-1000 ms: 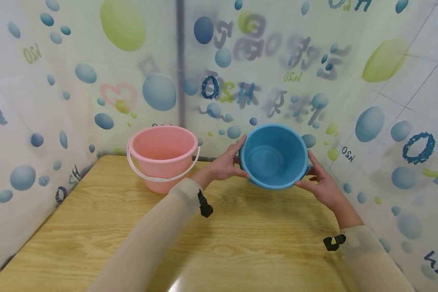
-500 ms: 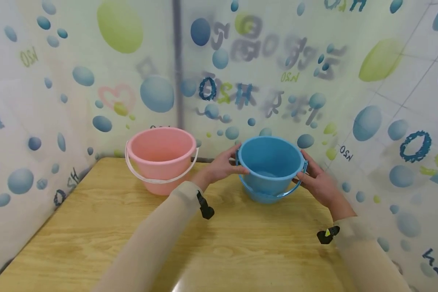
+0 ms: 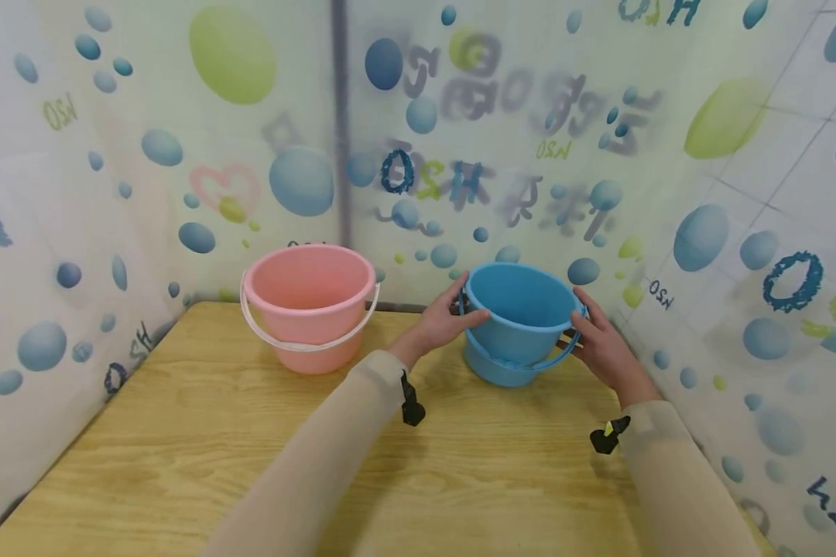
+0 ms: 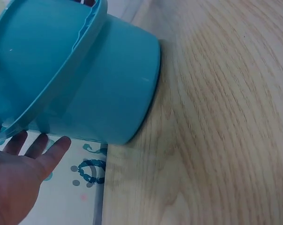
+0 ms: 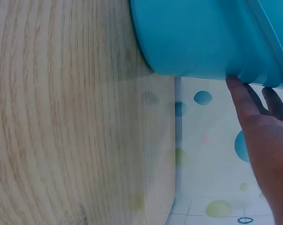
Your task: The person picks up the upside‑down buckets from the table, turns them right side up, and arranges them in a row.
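Observation:
A blue bucket [image 3: 505, 336] stands upright on the wooden table [image 3: 460, 472], its blue handle [image 3: 556, 360] hanging down in front. My left hand [image 3: 440, 323] is at its left side, with the thumb near the rim. In the left wrist view the fingers [image 4: 54, 152] reach out fairly straight, tips right at the bucket wall. On the other side, my right hand [image 3: 604, 352] has its thumb by the rim. The right wrist view shows its extended fingers [image 5: 242, 96] touching the wall from outside.
To the left, a pink bucket [image 3: 310, 329] with a white handle [image 3: 306, 346] stands near the table's back edge. A patterned curtain [image 3: 432, 100] hangs close behind the table and along both sides.
The blue bucket, earlier tilted with its opening toward me, has come down upright onto the table. Its handle now hangs in front, and both hands' hold has loosened.

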Action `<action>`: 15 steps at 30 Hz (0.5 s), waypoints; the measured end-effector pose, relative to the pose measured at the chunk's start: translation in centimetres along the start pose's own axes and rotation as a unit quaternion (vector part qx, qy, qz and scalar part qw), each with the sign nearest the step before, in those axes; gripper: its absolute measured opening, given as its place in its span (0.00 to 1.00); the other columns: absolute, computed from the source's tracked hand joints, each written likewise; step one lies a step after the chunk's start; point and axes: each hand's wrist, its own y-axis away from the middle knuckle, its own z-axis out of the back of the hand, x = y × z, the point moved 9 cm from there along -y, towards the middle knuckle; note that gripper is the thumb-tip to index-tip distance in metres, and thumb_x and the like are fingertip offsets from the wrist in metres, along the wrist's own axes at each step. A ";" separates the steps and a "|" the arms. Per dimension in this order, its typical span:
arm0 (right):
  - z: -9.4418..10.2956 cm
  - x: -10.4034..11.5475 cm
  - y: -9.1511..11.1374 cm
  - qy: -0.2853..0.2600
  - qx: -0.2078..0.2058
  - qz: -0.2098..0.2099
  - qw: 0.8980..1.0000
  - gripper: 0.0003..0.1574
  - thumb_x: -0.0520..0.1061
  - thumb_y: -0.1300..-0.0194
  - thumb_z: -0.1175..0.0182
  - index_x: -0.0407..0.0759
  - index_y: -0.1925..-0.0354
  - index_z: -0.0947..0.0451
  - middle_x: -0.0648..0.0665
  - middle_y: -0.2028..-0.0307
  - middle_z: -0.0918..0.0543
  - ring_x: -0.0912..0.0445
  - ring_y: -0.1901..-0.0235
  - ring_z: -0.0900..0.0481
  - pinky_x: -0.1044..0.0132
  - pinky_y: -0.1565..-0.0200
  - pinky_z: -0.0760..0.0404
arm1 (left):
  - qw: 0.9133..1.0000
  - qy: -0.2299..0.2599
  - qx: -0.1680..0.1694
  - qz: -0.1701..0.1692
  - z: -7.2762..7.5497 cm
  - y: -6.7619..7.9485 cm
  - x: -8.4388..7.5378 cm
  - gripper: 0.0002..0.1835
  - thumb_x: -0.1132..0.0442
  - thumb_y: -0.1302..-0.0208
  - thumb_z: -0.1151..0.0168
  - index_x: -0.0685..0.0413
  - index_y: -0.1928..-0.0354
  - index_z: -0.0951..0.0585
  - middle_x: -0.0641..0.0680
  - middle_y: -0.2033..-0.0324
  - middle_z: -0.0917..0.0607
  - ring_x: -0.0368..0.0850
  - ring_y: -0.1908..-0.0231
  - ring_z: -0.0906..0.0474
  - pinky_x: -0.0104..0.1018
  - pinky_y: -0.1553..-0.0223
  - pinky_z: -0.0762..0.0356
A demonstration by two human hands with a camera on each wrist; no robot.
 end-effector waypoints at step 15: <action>0.6 -0.3 -0.5 -0.015 -0.025 -0.008 1.000 0.48 0.63 0.10 0.61 0.60 0.10 0.75 0.30 0.11 0.64 0.25 0.15 0.55 0.24 0.19 0.49 | 1.000 0.003 0.005 0.009 -0.2 -0.5 0.0 0.56 0.39 0.24 0.32 0.30 0.09 0.59 0.58 0.12 0.44 0.65 0.15 0.41 0.66 0.21 0.31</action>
